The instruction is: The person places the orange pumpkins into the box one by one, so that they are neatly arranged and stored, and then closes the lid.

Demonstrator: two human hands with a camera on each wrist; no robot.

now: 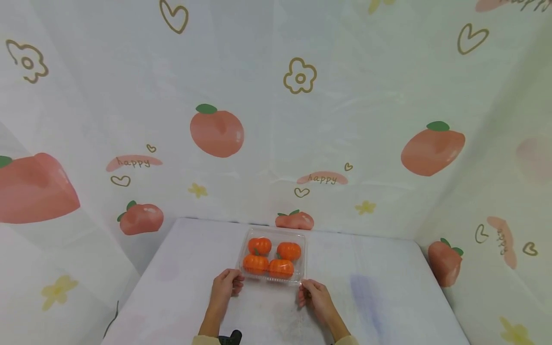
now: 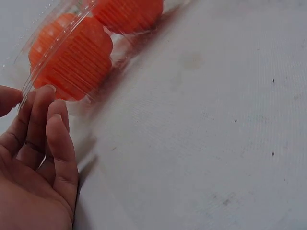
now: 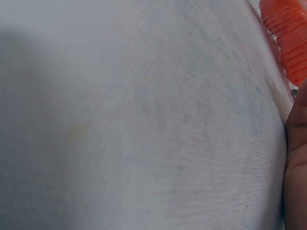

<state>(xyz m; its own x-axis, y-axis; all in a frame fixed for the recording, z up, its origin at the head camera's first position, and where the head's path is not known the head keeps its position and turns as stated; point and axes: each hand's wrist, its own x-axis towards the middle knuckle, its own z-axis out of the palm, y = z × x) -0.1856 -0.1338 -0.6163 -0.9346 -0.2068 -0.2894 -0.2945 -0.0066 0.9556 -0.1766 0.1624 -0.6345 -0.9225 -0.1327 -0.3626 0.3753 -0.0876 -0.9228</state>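
Both hands are down at the near edge of a clear plastic clamshell box, which sits mid-counter with four little orange pumpkins inside, two by two. The left hand is at the box's near left corner, fingers relaxed and lightly bent, tips touching the rim. The right hand meets the near right corner; whether it pinches the rim or only touches, I cannot tell. The lid looks closed, so judging by that the box is unopened and unmoved. The left wrist view shows the fingers loose beside the lid edge (the head view can't), while the right wrist view gives mostly cloth and a sliver of orange
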